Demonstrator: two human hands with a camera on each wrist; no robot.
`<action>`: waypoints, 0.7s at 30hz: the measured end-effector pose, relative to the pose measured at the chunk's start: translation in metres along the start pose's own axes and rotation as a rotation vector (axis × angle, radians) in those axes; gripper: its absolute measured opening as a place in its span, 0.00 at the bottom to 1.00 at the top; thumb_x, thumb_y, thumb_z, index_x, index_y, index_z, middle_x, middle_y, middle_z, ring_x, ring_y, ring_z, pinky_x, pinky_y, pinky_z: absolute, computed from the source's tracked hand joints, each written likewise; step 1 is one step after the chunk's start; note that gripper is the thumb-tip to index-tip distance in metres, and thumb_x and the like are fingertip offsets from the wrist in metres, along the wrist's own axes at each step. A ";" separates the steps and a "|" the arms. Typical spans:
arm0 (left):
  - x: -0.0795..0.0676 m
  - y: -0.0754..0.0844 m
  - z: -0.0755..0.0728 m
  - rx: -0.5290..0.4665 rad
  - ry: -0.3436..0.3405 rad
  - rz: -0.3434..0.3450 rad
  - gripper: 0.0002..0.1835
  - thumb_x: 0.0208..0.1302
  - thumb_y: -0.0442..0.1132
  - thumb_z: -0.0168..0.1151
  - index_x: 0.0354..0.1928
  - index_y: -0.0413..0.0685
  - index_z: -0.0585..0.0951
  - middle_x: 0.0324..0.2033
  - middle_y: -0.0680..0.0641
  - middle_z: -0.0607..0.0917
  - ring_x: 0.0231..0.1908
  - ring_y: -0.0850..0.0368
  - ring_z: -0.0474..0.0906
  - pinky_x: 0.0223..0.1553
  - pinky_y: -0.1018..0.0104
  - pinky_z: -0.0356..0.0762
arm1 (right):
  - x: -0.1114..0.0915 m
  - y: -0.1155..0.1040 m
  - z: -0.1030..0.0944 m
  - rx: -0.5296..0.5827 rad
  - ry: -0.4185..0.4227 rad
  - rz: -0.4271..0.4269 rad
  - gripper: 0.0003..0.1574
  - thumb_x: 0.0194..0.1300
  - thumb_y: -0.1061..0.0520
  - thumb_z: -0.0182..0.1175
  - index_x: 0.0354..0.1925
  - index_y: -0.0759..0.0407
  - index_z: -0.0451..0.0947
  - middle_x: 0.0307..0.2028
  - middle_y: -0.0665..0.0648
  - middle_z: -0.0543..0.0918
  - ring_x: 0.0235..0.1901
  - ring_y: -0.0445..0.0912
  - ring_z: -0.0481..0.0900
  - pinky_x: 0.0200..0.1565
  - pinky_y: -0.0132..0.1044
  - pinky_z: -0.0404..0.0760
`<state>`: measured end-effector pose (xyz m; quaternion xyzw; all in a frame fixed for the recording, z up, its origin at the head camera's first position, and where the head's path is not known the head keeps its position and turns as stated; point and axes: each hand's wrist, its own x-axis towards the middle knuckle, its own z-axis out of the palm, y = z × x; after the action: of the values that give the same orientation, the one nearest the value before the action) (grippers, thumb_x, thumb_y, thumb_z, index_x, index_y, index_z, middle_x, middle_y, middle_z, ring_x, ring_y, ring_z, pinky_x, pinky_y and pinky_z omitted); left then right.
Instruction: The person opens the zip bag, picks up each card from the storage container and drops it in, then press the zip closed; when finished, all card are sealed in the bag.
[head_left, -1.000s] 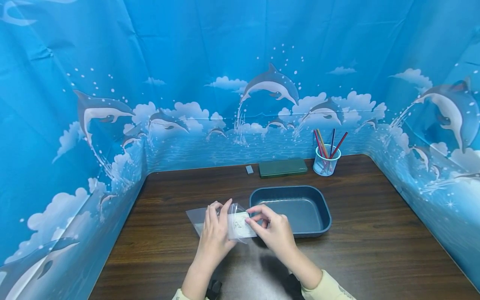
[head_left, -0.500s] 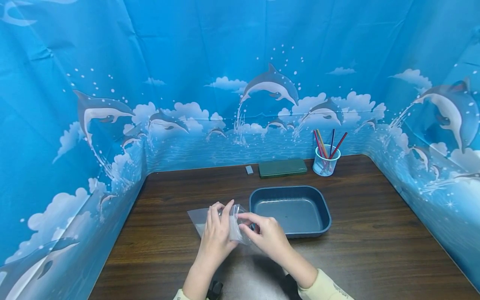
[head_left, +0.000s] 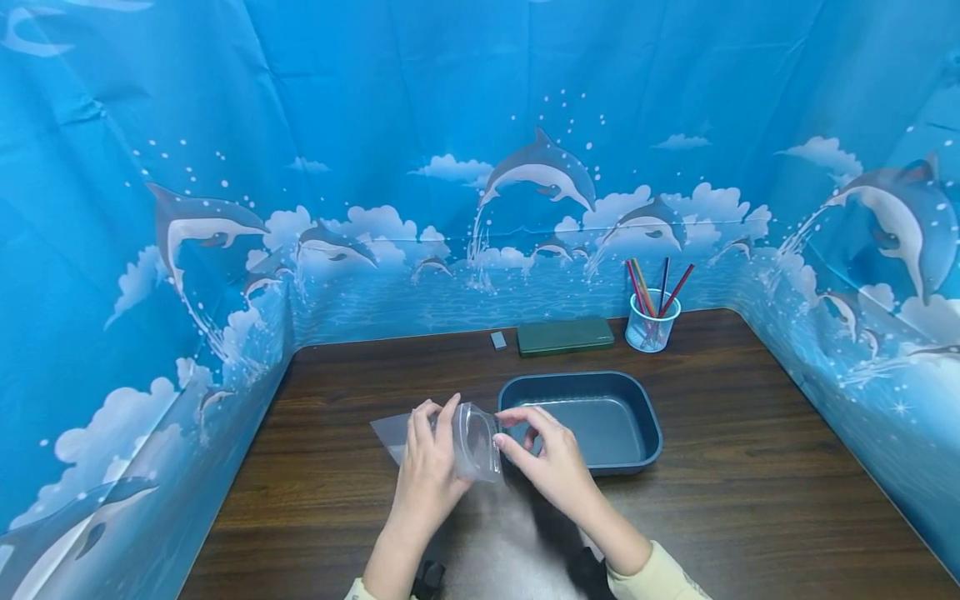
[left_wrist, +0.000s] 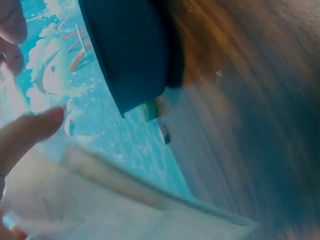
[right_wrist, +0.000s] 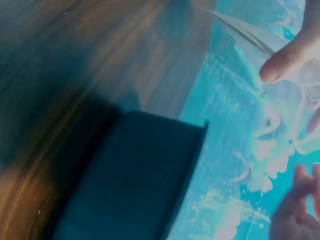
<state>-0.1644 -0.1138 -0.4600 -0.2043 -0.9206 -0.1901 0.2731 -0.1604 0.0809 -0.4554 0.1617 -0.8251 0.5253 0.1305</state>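
Observation:
A clear zip bag [head_left: 478, 450] is in my left hand [head_left: 426, 467], with the thumb underneath and fingers over the top. The bag's mouth points right and bulges wide. Its other end, a flat translucent corner [head_left: 392, 435], sticks out past the left hand. In the right wrist view the left thumb [right_wrist: 277, 69] presses along the bag [right_wrist: 250, 42]. My right hand [head_left: 551, 454] stands at the bag's mouth, thumb and index bent and slightly apart, fingertips right at its edge. In the right wrist view, that hand [right_wrist: 297, 205] appears below the bag. The left hand hides what lies inside.
A dark blue-grey tray [head_left: 654, 433] stands just behind and right of my right hand. Along the back of the wooden table [head_left: 750, 467] are a small grey block [head_left: 498, 339], a green case [head_left: 566, 337] and a mesh cup [head_left: 651, 333] of pencils. Dolphin-printed curtain [head_left: 480, 250] surrounds the table.
A white card that my right fingers pinched at the bag's mouth went inside, out of sight. The right hand has drawn back to the right, and the mouth now stands wider.

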 end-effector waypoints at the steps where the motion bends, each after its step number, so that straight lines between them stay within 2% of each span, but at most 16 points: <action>1: 0.002 0.002 -0.001 -0.003 0.025 -0.007 0.63 0.26 0.45 0.87 0.69 0.44 0.62 0.55 0.35 0.66 0.60 0.41 0.61 0.58 0.47 0.69 | -0.001 0.000 -0.003 0.009 -0.010 0.018 0.25 0.58 0.42 0.67 0.54 0.40 0.77 0.44 0.40 0.78 0.32 0.40 0.74 0.29 0.34 0.76; 5: 0.009 0.014 -0.007 -0.041 0.120 -0.025 0.62 0.31 0.46 0.85 0.71 0.46 0.60 0.57 0.35 0.64 0.64 0.40 0.57 0.58 0.46 0.69 | -0.004 -0.005 -0.010 0.040 -0.121 0.047 0.44 0.51 0.37 0.71 0.64 0.39 0.66 0.53 0.41 0.72 0.46 0.40 0.71 0.40 0.40 0.78; 8: 0.014 0.026 -0.012 -0.088 0.173 -0.011 0.62 0.31 0.46 0.85 0.72 0.46 0.59 0.57 0.35 0.64 0.65 0.41 0.56 0.58 0.47 0.69 | -0.005 -0.010 -0.012 0.045 -0.166 0.030 0.47 0.50 0.36 0.71 0.65 0.34 0.63 0.57 0.40 0.70 0.52 0.39 0.68 0.47 0.45 0.76; 12: 0.019 0.041 -0.017 -0.132 0.204 -0.035 0.66 0.29 0.51 0.85 0.73 0.46 0.57 0.57 0.35 0.62 0.65 0.41 0.55 0.58 0.48 0.69 | -0.004 -0.017 -0.019 0.080 -0.156 -0.032 0.37 0.54 0.39 0.70 0.61 0.35 0.69 0.56 0.40 0.73 0.54 0.42 0.71 0.49 0.46 0.75; 17: 0.024 0.055 -0.029 -0.151 0.244 -0.066 0.68 0.31 0.57 0.82 0.74 0.45 0.53 0.58 0.35 0.61 0.63 0.40 0.57 0.56 0.48 0.70 | -0.002 -0.027 -0.033 0.163 -0.075 -0.120 0.24 0.61 0.51 0.68 0.55 0.45 0.76 0.51 0.43 0.79 0.52 0.43 0.75 0.51 0.45 0.76; 19: 0.027 0.060 -0.036 -0.175 0.261 -0.054 0.66 0.34 0.56 0.81 0.74 0.45 0.53 0.57 0.36 0.61 0.59 0.42 0.61 0.53 0.50 0.71 | -0.001 -0.031 -0.038 0.198 -0.024 -0.125 0.20 0.62 0.55 0.66 0.53 0.48 0.78 0.49 0.46 0.82 0.51 0.43 0.77 0.53 0.45 0.75; 21: 0.030 0.065 -0.043 -0.244 0.281 -0.033 0.60 0.38 0.53 0.81 0.72 0.44 0.58 0.54 0.38 0.65 0.53 0.46 0.65 0.49 0.55 0.72 | 0.000 -0.035 -0.043 0.242 0.030 -0.108 0.17 0.63 0.58 0.65 0.51 0.50 0.80 0.47 0.48 0.83 0.51 0.44 0.78 0.54 0.44 0.74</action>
<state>-0.1379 -0.0711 -0.3939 -0.1922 -0.8468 -0.3313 0.3692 -0.1445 0.1066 -0.4086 0.2127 -0.7437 0.6156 0.1507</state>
